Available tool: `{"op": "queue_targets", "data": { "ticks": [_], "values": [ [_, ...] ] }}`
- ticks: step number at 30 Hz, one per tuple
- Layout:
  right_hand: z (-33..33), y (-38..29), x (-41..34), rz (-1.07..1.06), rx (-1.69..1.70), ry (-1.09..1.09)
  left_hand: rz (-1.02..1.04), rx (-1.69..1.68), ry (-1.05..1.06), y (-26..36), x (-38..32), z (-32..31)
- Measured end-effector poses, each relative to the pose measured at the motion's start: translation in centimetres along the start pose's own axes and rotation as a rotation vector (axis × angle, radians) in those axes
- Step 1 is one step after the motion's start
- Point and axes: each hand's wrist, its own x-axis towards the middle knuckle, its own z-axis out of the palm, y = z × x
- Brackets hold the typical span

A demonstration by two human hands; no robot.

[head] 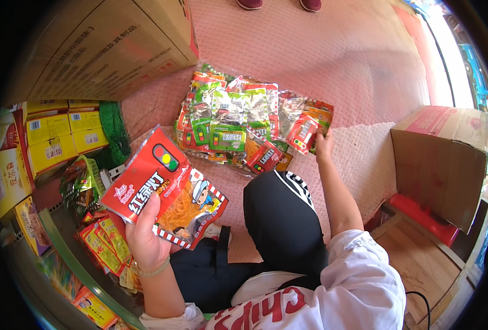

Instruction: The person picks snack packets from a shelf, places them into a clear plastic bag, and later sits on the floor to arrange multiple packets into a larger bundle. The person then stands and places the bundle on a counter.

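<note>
My left hand [149, 235] grips a red snack packet [171, 198] by its lower left edge. The packet has a clear window showing orange shreds, a traffic-light picture and a cartoon figure. On the floor before me lies a large clear plastic bag [287, 138] full of green packets [229, 119] and red packets [264, 160]. At its right end, my right hand [324, 146] is closed on the bag's edge, beside a small red packet [302, 133]. Whether the fingers also pinch a packet is hidden.
A big cardboard box [116, 45] stands at upper left, another cardboard box [438, 161] at right. Yellow cartons [50, 140] and a glass-edged shelf [72, 264] with snack packs line my left. Another person's shoes [250, 4] show on the pink textured floor [301, 49].
</note>
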Motion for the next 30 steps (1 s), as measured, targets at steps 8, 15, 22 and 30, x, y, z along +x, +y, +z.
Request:
{"op": "queue_targets", "data": {
  "ticks": [8,15,22,30],
  "values": [
    [-9.3,-5.5,-0.1,-0.409,-0.124,-0.054,0.006,-0.076,-0.078,0.6,0.3,0.0],
    [-17.2,-24.4,-3.6,-0.622,-0.295,-0.161,0.041,-0.241,-0.122,1.4,2.5,-0.2],
    [-15.7,-43.1,-10.5,-0.73,-0.185,-0.971,-0.085,-0.421,-0.25,1.3,4.2,0.0],
    [4.0,-46.9,-15.0,-0.594,-0.919,-1.692,-0.303,-0.59,-0.824,1.2,1.5,-2.8]
  ]
}}
